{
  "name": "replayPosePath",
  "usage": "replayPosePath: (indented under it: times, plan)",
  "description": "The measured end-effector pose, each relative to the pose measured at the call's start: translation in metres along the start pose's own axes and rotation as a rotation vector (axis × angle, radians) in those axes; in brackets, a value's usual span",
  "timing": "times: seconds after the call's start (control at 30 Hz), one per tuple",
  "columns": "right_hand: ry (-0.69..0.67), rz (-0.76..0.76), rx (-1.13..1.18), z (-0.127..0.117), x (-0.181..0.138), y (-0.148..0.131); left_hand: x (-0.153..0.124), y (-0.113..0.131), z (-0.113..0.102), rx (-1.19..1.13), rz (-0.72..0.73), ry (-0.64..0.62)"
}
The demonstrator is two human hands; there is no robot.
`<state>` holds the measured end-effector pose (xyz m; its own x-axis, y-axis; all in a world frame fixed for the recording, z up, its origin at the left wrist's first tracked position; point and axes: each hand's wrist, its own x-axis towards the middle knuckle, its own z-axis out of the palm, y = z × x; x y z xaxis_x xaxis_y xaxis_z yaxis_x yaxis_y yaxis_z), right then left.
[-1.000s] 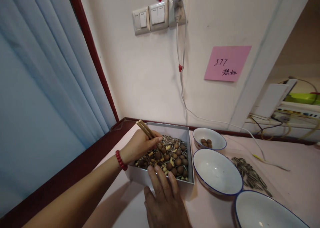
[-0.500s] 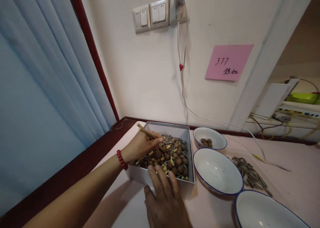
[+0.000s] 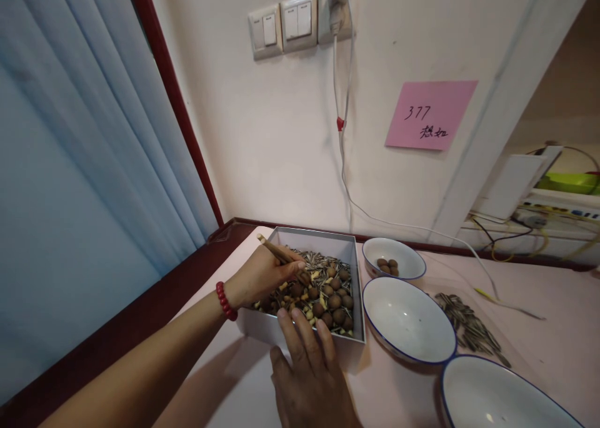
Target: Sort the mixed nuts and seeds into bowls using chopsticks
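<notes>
My left hand [image 3: 269,272], a red bead bracelet [image 3: 225,301] at its wrist, is closed on a pair of wooden chopsticks [image 3: 276,251]. Their upper ends stick out at upper left and the tips point down into an open grey box [image 3: 360,315]. Inside lie round brown nuts [image 3: 334,301], striped sunflower seeds [image 3: 314,259] and small pale yellow pieces [image 3: 310,315]. Whether the tips grip a nut is hard to make out. My right hand [image 3: 312,372] is open at the box's near side, fingertips at the rim.
Right of the box stand a white bowl with several brown nuts [image 3: 387,266], a second blue-rimmed bowl [image 3: 407,318] and a third bowl [image 3: 497,393] cut off below. Sunflower seeds [image 3: 469,328] lie beyond them. A white cable [image 3: 412,228] runs down the wall onto the table.
My left hand and the chopsticks have shifted very slightly within the box. My right hand stays at the rim. The view has tilted a little.
</notes>
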<state>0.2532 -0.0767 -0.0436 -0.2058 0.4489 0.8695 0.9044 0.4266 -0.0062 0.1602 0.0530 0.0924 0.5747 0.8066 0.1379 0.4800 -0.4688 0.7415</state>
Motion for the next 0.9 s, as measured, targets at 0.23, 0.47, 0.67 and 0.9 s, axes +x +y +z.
replayPosePath:
  times: [0.23, 0.47, 0.67, 0.9]
  plan:
    - [-0.008, 0.003, -0.015, 0.001, -0.001, 0.000, -0.003, -0.002, 0.002, 0.081, 0.046, 0.018]
    - [-0.008, 0.011, -0.012, -0.001, -0.001, -0.001, -0.001, -0.006, 0.003, 0.079, 0.046, -0.002]
    - [0.001, -0.002, -0.025, -0.002, 0.000, 0.000, -0.001, -0.009, 0.005, 0.058, 0.068, 0.048]
    - [-0.018, -0.004, -0.022, -0.001, -0.001, 0.000, -0.004, -0.009, 0.001, 0.014, 0.071, 0.042]
